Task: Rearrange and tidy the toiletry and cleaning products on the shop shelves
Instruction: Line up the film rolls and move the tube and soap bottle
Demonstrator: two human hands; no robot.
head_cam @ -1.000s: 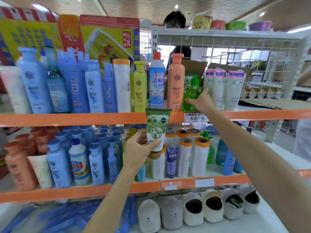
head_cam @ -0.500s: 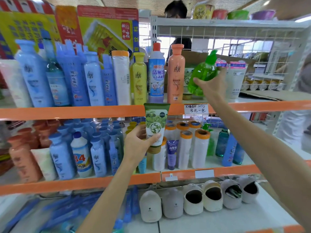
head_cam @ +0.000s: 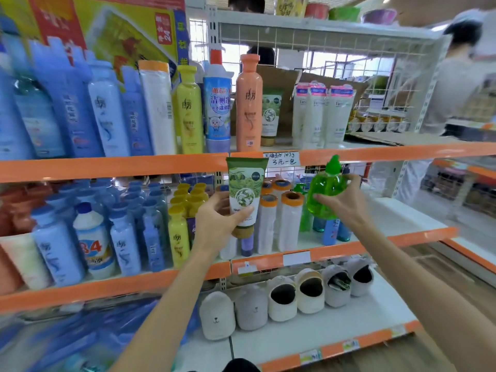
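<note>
- Green in both hands! The right hand [head_cam: 346, 202] grips a round green bottle [head_cam: 323, 193] by its belly, cap up, out in front of the middle shelf [head_cam: 349, 247], at about three o'clock from centre.
- At its nine o'clock, the left hand [head_cam: 217, 224] is wrapped round the lower half of a green-and-white tube [head_cam: 245, 191], flat crimped end up, gold cap down, just below the orange lip of the upper shelf [head_cam: 112, 167].
- Neither item is shelved; this looks like the sorting step, each one carried to its own kind.
- Up at twelve o'clock, a matching tube [head_cam: 270, 114] stands beside the tall peach bottle [head_cam: 249, 103]; that gap seems the natural home for the held tube.
- Behind the round bottle, small green pump bottles [head_cam: 302, 208] stand among white orange-topped rolls [head_cam: 288, 218]. My guess: it goes in there next.
- Setting it down calls for a low, upright placement, easing between neighbours that stand close and could topple.
</note>
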